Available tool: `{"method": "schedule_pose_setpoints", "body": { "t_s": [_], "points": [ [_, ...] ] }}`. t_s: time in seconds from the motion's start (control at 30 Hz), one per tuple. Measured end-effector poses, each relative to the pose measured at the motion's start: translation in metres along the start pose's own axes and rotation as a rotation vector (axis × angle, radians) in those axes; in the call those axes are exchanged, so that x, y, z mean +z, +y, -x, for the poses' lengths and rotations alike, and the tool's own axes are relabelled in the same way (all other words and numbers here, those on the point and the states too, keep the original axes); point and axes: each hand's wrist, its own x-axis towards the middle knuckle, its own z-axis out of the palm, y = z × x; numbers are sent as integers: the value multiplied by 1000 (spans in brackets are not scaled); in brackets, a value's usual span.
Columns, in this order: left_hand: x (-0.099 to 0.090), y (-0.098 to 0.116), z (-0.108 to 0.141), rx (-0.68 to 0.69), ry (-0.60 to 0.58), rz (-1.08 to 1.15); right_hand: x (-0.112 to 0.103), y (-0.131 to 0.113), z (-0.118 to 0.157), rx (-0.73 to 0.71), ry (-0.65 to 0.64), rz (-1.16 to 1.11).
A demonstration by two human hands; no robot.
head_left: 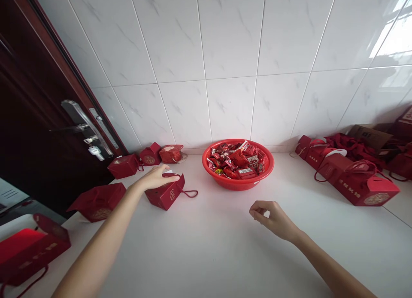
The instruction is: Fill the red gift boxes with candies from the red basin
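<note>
My left hand [157, 177] lies over the top of a small red gift box [167, 195] left of the middle of the white counter. The thumb is on the near side of its top and the fingers reach over the far side, closed on it. A red cord handle [190, 193] loops out to the right of this box. My right hand [268, 216] hovers over the counter, right of the middle, with thumb and fingers curled together and nothing visible in them. Between and beyond the hands stands a red plastic basket [236, 187] of red-wrapped sweets [238, 158].
Several red gift boxes [122, 166] stand along the left side; one at front left [28, 250] has its lid up. More boxes [350, 177] line the right, before a heap of red boxes and cardboard [370, 137]. Behind is a tiled wall [231, 104]; a dark door [38, 96] borders the left.
</note>
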Motion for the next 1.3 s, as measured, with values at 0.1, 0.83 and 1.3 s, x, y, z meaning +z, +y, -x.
{"method": "schedule_pose_setpoints", "body": {
  "t_s": [0.1,0.83,1.3],
  "points": [
    [7,10,4,-25,-114,-44,1,-2,0,1,0,-5],
    [91,109,93,852,-401,496,6,-29,9,-87,244,-159],
    [82,104,80,518,-531,731,-4,-18,2,122,155,-544]
  ]
}}
